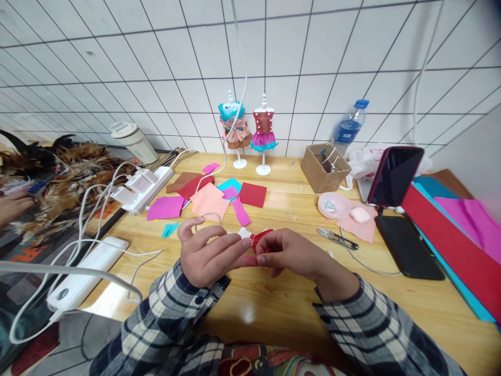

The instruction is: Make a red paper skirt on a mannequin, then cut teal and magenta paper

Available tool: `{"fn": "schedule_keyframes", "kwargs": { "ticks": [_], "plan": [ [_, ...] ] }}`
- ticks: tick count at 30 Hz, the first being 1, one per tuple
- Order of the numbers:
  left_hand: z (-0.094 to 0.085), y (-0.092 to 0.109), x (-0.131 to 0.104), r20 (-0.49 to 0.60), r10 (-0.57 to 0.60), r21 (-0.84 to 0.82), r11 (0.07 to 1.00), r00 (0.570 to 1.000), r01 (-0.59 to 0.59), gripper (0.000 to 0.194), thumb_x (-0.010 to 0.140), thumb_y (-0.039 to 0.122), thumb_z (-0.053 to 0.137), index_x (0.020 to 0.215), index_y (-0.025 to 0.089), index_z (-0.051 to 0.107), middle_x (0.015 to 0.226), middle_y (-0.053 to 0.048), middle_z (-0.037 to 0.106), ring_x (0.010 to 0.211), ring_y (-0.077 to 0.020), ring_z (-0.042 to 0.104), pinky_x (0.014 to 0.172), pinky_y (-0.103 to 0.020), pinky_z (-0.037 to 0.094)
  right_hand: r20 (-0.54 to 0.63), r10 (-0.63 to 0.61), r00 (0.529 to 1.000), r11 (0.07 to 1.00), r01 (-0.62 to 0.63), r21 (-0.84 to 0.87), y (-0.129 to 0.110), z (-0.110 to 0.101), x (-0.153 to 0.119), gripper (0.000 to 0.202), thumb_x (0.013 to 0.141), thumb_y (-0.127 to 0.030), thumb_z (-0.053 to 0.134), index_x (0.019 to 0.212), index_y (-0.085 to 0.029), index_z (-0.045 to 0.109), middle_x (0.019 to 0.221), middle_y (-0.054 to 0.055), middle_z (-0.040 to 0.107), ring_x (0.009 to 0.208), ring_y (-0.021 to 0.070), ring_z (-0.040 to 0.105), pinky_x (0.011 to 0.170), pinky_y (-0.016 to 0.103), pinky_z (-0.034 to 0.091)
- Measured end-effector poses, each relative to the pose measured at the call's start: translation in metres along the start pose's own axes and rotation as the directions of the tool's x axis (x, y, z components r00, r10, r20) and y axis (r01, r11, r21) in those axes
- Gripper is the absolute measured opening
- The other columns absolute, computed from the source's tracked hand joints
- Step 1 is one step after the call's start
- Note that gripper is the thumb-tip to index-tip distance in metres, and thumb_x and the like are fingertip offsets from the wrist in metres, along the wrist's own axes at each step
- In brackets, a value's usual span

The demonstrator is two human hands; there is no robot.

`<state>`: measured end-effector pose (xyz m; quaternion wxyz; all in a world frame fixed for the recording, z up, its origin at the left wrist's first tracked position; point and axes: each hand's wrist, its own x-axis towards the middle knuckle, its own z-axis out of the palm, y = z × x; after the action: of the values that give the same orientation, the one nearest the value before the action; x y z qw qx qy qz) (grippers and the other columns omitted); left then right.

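Observation:
Both of my hands meet over the wooden table point(274, 303) and pinch a small folded piece of red cloth point(259, 238). My left hand point(207, 253) grips it from the left with thumb and fingers, index finger raised. From the right, my right hand point(291, 254) holds the same piece. Much of the cloth is hidden behind the fingers. A bit of white material point(245, 232) shows just behind it.
Coloured felt squares point(211, 201) lie beyond the hands, with two dressed mini mannequins point(250, 133) at the wall. Thread snips point(337, 238), a pink dish point(332, 205), cardboard box point(324, 167), phones point(407, 245) and felt sheets point(457, 245) are right. Power strips point(84, 277) and cables lie left; another person's hand point(13, 206) is far left.

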<state>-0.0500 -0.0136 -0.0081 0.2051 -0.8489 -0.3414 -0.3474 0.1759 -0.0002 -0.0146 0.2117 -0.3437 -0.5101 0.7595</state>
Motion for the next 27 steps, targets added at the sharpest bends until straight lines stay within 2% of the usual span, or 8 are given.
{"fn": "schedule_keyframes", "kwargs": {
  "ticks": [4, 7, 10, 12, 14, 16, 22, 27],
  "plan": [
    [-0.001, 0.000, 0.000, -0.020, 0.059, -0.081, 0.995, 0.998, -0.060, 0.043, 0.066, 0.034, 0.085, 0.104, 0.038, 0.065, 0.080, 0.007, 0.075, 0.068, -0.0159, 0.060, 0.089, -0.037, 0.037, -0.016, -0.011, 1.000, 0.998, 0.010, -0.060, -0.004, -0.001, -0.003, 0.025, 0.072, -0.040, 0.076, 0.069, -0.018, 0.064, 0.063, -0.003, 0.056, 0.058, 0.0084, 0.052, 0.050, 0.019, 0.049],
    [-0.004, 0.005, -0.004, 0.052, -0.225, -0.218, 0.948, 0.973, 0.231, 0.044, 0.071, 0.031, 0.081, 0.111, 0.030, 0.062, 0.084, 0.001, 0.072, 0.075, -0.0169, 0.060, 0.081, -0.032, 0.042, -0.128, -0.038, 0.991, 0.999, 0.037, -0.014, -0.006, -0.011, -0.012, 0.029, 0.077, -0.043, 0.072, 0.093, -0.019, 0.070, 0.077, 0.003, 0.066, 0.063, 0.0109, 0.060, 0.057, 0.024, 0.053],
    [-0.006, 0.017, -0.015, 0.463, -0.541, -0.418, 0.566, 0.703, 0.711, 0.030, 0.087, 0.042, 0.062, 0.108, 0.020, 0.062, 0.077, -0.002, 0.063, 0.067, -0.0150, 0.054, 0.066, -0.027, 0.044, -0.239, -0.203, 0.950, 0.977, 0.212, 0.016, 0.000, -0.028, -0.026, 0.059, 0.080, -0.041, 0.070, 0.135, -0.028, 0.050, 0.123, 0.011, 0.060, 0.096, 0.0196, 0.065, 0.076, 0.034, 0.057],
    [-0.004, 0.025, -0.025, 0.757, -0.395, -0.426, 0.307, 0.521, 0.851, 0.041, 0.087, 0.054, 0.056, 0.100, 0.016, 0.065, 0.069, -0.001, 0.057, 0.062, -0.0143, 0.050, 0.059, -0.026, 0.041, -0.320, -0.327, 0.889, 0.945, 0.316, -0.085, 0.013, -0.040, -0.034, 0.084, 0.086, -0.036, 0.063, 0.152, -0.039, 0.012, 0.145, 0.012, 0.044, 0.120, 0.0232, 0.056, 0.093, 0.044, 0.051],
    [0.001, 0.030, -0.035, 0.860, -0.333, -0.362, 0.140, 0.388, 0.922, 0.048, 0.083, 0.061, 0.056, 0.093, 0.014, 0.065, 0.067, 0.000, 0.053, 0.063, -0.0136, 0.047, 0.058, -0.025, 0.038, -0.400, -0.413, 0.819, 0.896, 0.285, -0.341, 0.029, -0.048, -0.039, 0.107, 0.082, -0.024, 0.064, 0.150, -0.041, -0.017, 0.155, 0.011, 0.031, 0.134, 0.0240, 0.043, 0.106, 0.052, 0.038],
    [0.009, 0.033, -0.043, 0.890, -0.329, -0.335, -0.001, 0.316, 0.942, 0.054, 0.080, 0.066, 0.057, 0.093, 0.014, 0.064, 0.071, -0.001, 0.053, 0.067, -0.0136, 0.047, 0.062, -0.025, 0.040, -0.437, -0.458, 0.774, 0.813, 0.165, -0.559, 0.045, -0.050, -0.039, 0.113, 0.077, -0.010, 0.059, 0.148, -0.038, -0.025, 0.156, 0.013, 0.029, 0.133, 0.0244, 0.045, 0.110, 0.056, 0.031],
    [0.027, 0.038, -0.057, 0.979, -0.181, -0.171, -0.449, 0.098, 0.877, 0.062, 0.071, 0.065, 0.070, 0.112, 0.019, 0.062, 0.093, -0.005, 0.062, 0.080, -0.0153, 0.058, 0.071, -0.027, 0.046, -0.428, -0.508, 0.747, 0.620, -0.028, -0.784, 0.075, -0.042, -0.035, 0.111, 0.069, 0.003, 0.043, 0.150, -0.038, -0.020, 0.162, 0.012, 0.012, 0.104, 0.0203, 0.067, 0.093, 0.043, 0.053],
    [0.031, 0.043, -0.063, 0.986, -0.153, -0.142, -0.576, 0.065, 0.805, 0.055, 0.075, 0.055, 0.072, 0.117, 0.022, 0.062, 0.105, -0.007, 0.067, 0.094, -0.0170, 0.062, 0.090, -0.031, 0.045, -0.415, -0.625, 0.662, 0.520, -0.044, -0.853, 0.084, -0.037, -0.033, 0.106, 0.069, 0.005, 0.042, 0.154, -0.033, -0.006, 0.152, 0.011, 0.040, 0.116, 0.0254, 0.063, 0.087, 0.039, 0.058]
  ]
}}
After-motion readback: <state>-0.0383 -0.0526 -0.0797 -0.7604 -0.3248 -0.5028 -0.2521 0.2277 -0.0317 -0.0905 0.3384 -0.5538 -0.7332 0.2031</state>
